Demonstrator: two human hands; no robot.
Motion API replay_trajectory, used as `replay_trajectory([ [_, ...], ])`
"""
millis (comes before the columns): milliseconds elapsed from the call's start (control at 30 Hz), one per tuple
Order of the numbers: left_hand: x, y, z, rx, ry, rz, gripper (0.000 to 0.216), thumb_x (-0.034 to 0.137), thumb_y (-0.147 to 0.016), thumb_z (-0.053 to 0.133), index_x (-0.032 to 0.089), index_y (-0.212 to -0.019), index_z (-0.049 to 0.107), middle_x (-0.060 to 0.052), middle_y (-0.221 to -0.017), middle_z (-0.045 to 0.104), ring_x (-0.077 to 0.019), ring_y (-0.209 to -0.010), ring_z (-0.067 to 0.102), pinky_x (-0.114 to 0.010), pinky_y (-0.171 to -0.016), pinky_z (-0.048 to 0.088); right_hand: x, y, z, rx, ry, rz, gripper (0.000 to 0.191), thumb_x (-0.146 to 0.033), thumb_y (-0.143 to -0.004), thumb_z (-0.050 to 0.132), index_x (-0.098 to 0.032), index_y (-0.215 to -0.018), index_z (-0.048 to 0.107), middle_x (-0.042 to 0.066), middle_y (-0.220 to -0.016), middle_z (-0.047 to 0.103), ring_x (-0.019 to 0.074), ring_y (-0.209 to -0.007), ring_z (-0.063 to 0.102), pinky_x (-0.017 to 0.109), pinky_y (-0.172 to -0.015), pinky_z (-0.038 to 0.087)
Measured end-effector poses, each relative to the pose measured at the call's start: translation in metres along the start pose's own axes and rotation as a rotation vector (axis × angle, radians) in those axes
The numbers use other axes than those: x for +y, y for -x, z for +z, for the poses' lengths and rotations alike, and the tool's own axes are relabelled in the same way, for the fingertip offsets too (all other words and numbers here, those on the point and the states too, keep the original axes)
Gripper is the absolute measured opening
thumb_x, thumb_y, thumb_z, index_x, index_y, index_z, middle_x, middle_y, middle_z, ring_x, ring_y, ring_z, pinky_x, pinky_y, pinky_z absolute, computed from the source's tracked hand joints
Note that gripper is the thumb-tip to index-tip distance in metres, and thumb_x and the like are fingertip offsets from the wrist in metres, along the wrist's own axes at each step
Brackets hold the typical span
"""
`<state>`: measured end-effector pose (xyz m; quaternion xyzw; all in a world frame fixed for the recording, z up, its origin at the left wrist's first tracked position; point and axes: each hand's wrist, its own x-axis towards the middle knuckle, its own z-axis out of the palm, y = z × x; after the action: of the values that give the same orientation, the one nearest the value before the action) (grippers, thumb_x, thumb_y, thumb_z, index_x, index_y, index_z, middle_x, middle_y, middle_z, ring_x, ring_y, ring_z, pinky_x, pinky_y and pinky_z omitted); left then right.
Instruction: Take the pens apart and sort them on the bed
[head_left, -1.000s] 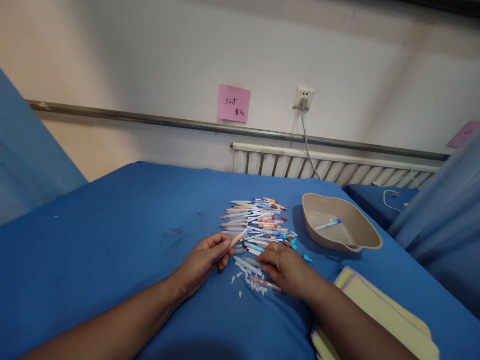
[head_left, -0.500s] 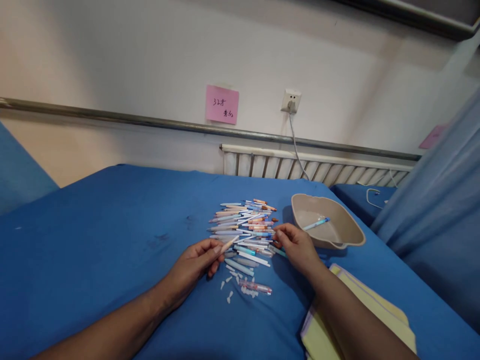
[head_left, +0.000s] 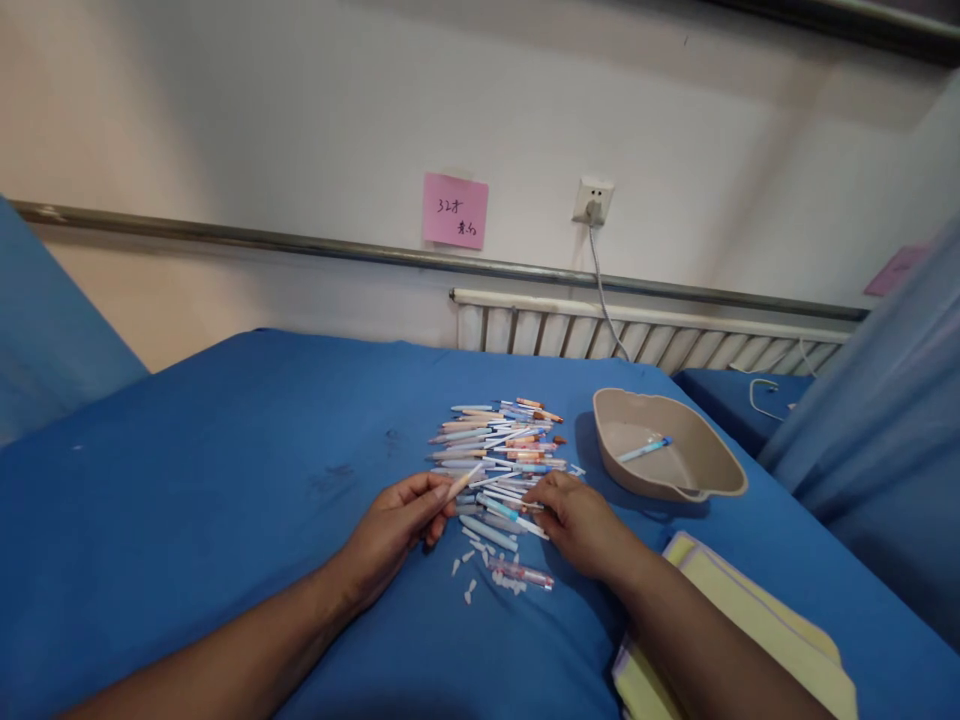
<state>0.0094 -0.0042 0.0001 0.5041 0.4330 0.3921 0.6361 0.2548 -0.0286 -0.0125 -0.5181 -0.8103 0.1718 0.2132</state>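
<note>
In my left hand (head_left: 401, 515), pinched between thumb and fingers, is a peach pen barrel (head_left: 461, 483) with a thin white tip pointing up and right. My right hand (head_left: 585, 522) is at the right edge of a pile of pen parts (head_left: 491, 440), fingertips drawn together among thin white sticks; what they grip, if anything, is hidden. A bright blue pen barrel (head_left: 498, 507) lies between the hands. Nearer me are a clear pinkish pen barrel (head_left: 523, 573) and several small white pieces (head_left: 469, 591).
Right of the pile stands a beige basin (head_left: 712, 458) with a blue pen (head_left: 645, 449) inside. A folded yellow cloth (head_left: 739, 610) lies under my right forearm. Blue sheeting (head_left: 225, 480) covers the surface. Behind it are a radiator (head_left: 540, 330) and a metal rail (head_left: 322, 248).
My right hand has moved left and slightly down, from the pile's right side in over the white sticks. My left hand still holds the peach barrel. The view has shifted slightly.
</note>
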Motion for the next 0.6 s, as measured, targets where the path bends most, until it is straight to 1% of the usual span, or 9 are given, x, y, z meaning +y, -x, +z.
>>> replay_trajectory([
  [133,0.001,-0.001,-0.003,0.012,0.007,0.028,0.025,0.039,-0.077,0.061,0.014,-0.079,0.059,0.001,-0.063,0.055,-0.0067,-0.047,0.042,-0.018,-0.044,0.032,0.000,0.000,-0.001,0.000,-0.032,0.007,0.022,-0.014,-0.082,0.051,-0.023,-0.097,0.065,0.005,-0.094,0.059,0.0171,-0.090,0.054,0.029,-0.081,0.040],
  [200,0.000,0.000,-0.002,0.001,-0.017,0.036,0.025,0.039,-0.078,0.061,0.015,-0.081,0.059,0.002,-0.064,0.055,-0.0069,-0.047,0.043,-0.018,-0.045,0.033,-0.003,-0.001,0.001,0.044,-0.103,0.012,0.019,-0.019,-0.082,0.053,-0.023,-0.097,0.065,0.005,-0.093,0.059,0.0173,-0.089,0.054,0.030,-0.080,0.041],
  [233,0.000,0.001,0.000,-0.016,-0.043,0.037,0.025,0.039,-0.078,0.061,0.015,-0.082,0.059,0.002,-0.063,0.055,-0.0070,-0.047,0.043,-0.018,-0.045,0.033,-0.007,-0.001,0.003,0.078,-0.182,0.022,0.019,-0.023,-0.082,0.055,-0.023,-0.099,0.065,0.005,-0.091,0.059,0.0169,-0.086,0.054,0.030,-0.078,0.042],
  [300,-0.003,0.004,0.007,-0.067,-0.105,0.041,0.026,0.041,-0.078,0.060,0.015,-0.083,0.060,0.002,-0.061,0.054,-0.0072,-0.048,0.043,-0.018,-0.046,0.034,-0.016,-0.002,0.009,0.134,-0.441,0.054,0.024,-0.031,-0.081,0.057,-0.022,-0.103,0.063,0.003,-0.085,0.060,0.0151,-0.076,0.055,0.028,-0.071,0.044],
  [367,-0.007,0.009,0.015,-0.126,-0.155,0.045,0.028,0.043,-0.079,0.060,0.016,-0.085,0.060,0.002,-0.063,0.055,-0.0075,-0.048,0.044,-0.018,-0.046,0.035,-0.027,-0.003,0.017,0.140,-0.755,0.079,0.030,-0.037,-0.080,0.058,-0.022,-0.106,0.062,0.001,-0.077,0.060,0.0130,-0.067,0.054,0.025,-0.063,0.044],
  [400,-0.009,0.011,0.019,-0.157,-0.172,0.047,0.029,0.044,-0.078,0.059,0.016,-0.086,0.059,0.002,-0.065,0.055,-0.0076,-0.048,0.045,-0.019,-0.046,0.035,-0.032,-0.003,0.020,0.137,-0.863,0.091,0.030,-0.039,-0.079,0.059,-0.022,-0.104,0.063,0.000,-0.074,0.060,0.0124,-0.065,0.054,0.025,-0.061,0.044],
  [500,-0.009,0.016,0.026,-0.223,-0.220,0.050,0.030,0.046,-0.080,0.056,0.017,-0.085,0.059,0.003,-0.062,0.053,-0.0079,-0.047,0.043,-0.019,-0.047,0.034,-0.043,-0.004,0.021,0.160,-0.980,0.140,0.028,-0.043,-0.076,0.061,-0.021,-0.091,0.069,-0.001,-0.065,0.059,0.0109,-0.056,0.050,0.023,-0.055,0.041],
  [533,-0.006,0.016,0.026,-0.226,-0.243,0.058,0.030,0.046,-0.081,0.054,0.017,-0.085,0.059,0.003,-0.062,0.052,-0.0081,-0.048,0.042,-0.019,-0.047,0.034,-0.044,-0.004,0.020,0.173,-0.990,0.156,0.029,-0.045,-0.076,0.061,-0.020,-0.087,0.070,-0.002,-0.061,0.058,0.0104,-0.054,0.049,0.022,-0.052,0.040],
  [600,0.000,0.016,0.023,-0.187,-0.310,0.108,0.028,0.045,-0.083,0.052,0.017,-0.085,0.060,0.002,-0.064,0.052,-0.0100,-0.053,0.043,-0.019,-0.050,0.034,-0.043,-0.005,0.015,0.215,-1.019,0.194,0.031,-0.048,-0.075,0.060,-0.019,-0.082,0.070,-0.002,-0.058,0.056,0.0096,-0.050,0.048,0.021,-0.050,0.039],
])
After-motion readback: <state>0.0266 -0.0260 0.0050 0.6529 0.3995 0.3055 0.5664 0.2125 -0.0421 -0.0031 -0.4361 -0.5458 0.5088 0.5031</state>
